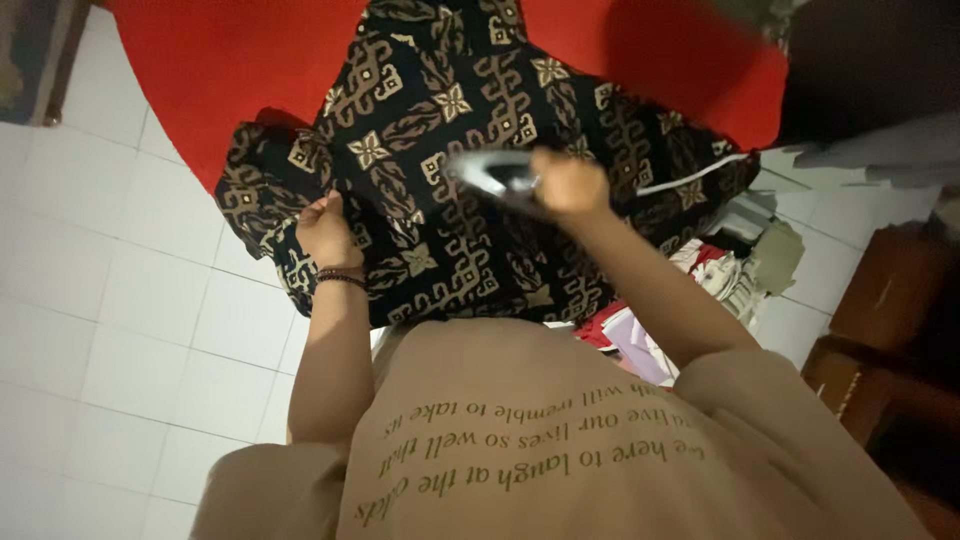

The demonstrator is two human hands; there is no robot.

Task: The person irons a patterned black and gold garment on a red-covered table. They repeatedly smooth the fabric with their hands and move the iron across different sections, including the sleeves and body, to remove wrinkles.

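- A white tiled floor [120, 300] filled the left third of the frame, from the top edge down to the bottom.
- A red cloth [230, 70] lay across the upper part of the frame, running from upper left to upper right, partly under the patterned fabric.
- A black fabric with a gold-brown pattern [450, 130] lay spread over the red cloth in the upper middle of the frame, its lower left edge hanging over the floor tiles.
- The left hand [325, 232] sat left of centre, fingers curled shut and gripping a bunched edge of the patterned fabric; dark bracelets [340, 277] ringed its wrist.
- A beige shirt with greenish lettering [540, 440] filled the lower middle of the frame, the wearer's own chest seen from above.
- The right hand [570, 183] sat just right of centre, above the patterned fabric, closed around the handle of a grey, blurred object [495, 172] that pointed left; its shape was too smeared to tell what it was, and whether it touched the fabric could not be told.
- A heap of folded clothes [730, 270], white, red and pale green, lay right of centre, beside the fabric's right edge.
- Brown wooden furniture [890, 290] stood at the right edge of the frame, mostly in shadow.
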